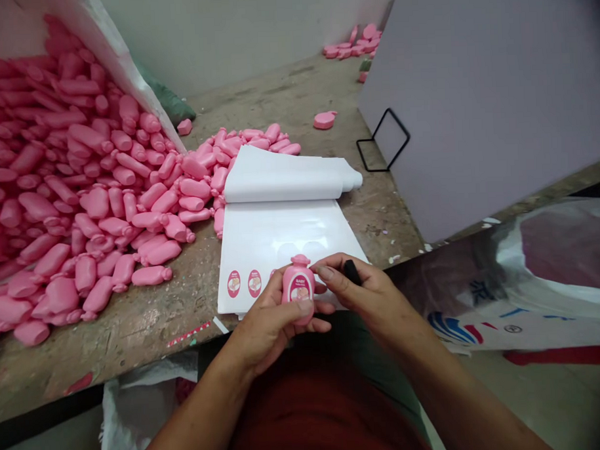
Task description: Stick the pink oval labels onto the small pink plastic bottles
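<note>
My left hand [278, 314] is closed around a small pink plastic bottle [298, 272], upright with its neck away from me. An oval "BABY" label [301, 289] is on the bottle's front, with the left thumb over its lower part. Close at the bottle's right side, my right hand [354, 282] has its thumb and index finger pinched together. A small tool with a black end [351, 273] sticks out from that hand; the rest of it is hidden. Under both hands lies a white label sheet [261, 246], with a few oval stickers [234, 284] along its near edge.
A big heap of pink bottles [97, 212] spills from a white container [132, 73] at left onto the worn table [276, 101]. Rolled-back sheets [288, 179] lie behind the labels. At right stand a pale panel [482, 100], a black wire stand [388, 140] and a printed sack [518, 283].
</note>
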Motion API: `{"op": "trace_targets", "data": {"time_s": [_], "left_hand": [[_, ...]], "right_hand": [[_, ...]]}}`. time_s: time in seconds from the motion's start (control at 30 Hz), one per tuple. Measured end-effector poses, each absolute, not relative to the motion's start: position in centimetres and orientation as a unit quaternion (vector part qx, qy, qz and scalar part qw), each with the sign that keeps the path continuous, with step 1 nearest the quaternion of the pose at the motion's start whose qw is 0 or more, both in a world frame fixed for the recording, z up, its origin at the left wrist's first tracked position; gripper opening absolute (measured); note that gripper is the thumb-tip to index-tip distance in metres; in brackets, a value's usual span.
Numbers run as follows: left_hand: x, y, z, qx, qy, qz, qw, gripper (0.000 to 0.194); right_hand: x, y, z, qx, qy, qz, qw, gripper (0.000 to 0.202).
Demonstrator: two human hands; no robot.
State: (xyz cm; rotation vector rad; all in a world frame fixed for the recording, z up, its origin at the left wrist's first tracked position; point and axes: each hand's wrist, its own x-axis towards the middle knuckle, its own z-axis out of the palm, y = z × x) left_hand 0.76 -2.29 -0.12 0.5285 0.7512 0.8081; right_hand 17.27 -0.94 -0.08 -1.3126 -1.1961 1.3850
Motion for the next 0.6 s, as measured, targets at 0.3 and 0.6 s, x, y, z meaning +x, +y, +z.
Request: {"op": "trace_targets", "data": {"time_s": [0.3,0.6], "left_hand": [[0.8,-2.2,-0.3,0.196,0.343,0.447,0.802,0.024],[0.2,-2.9,-0.6,0.166,0.355,0.468,0.792,0.025]], "right_hand": [[16.3,-1.2,-1.1,-0.532,-0.532,0.548,0.366,0.03],[14.9,-2.2,-0.6,-0.519,-0.547,0.546,0.365,0.031]]}}
